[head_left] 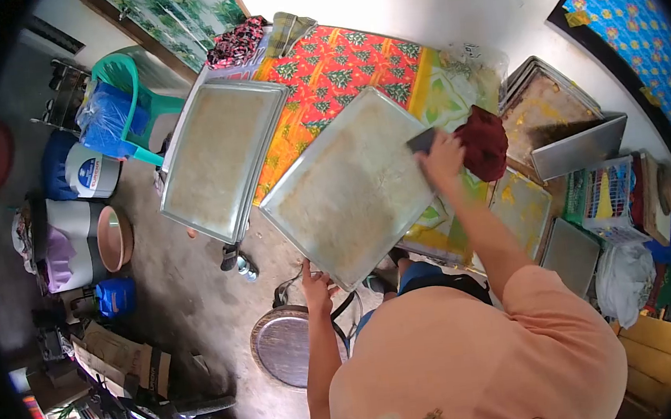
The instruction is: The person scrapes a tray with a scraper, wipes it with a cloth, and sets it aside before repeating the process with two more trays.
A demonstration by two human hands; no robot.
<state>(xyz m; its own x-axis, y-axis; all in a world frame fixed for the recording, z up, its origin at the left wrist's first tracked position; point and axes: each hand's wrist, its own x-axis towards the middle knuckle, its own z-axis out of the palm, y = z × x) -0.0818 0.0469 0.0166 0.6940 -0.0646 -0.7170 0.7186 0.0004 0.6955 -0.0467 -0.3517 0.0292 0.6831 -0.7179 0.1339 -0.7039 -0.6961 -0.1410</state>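
A large metal baking tray (pixel 350 192) lies at an angle over the edge of the cloth-covered table, its near corner jutting out toward me. My left hand (pixel 319 289) is at its lower left edge, fingers curled against the rim. Over the tray's right side, my right hand (pixel 444 158) is closed on a dark flat scraper (pixel 422 141), which touches the tray near its rim. A bunched maroon cloth (pixel 482 143) sits just right of that hand. The tray surface looks dull, with brownish stains. My right fingers are slightly blurred.
Stacked trays (pixel 223 159) stand at the table's left end. More trays with yellow residue (pixel 554 110) lie at right, near a white basket (pixel 612 193). A round stool (pixel 281 348) stands below my left hand; a green chair (pixel 130 100) is behind left.
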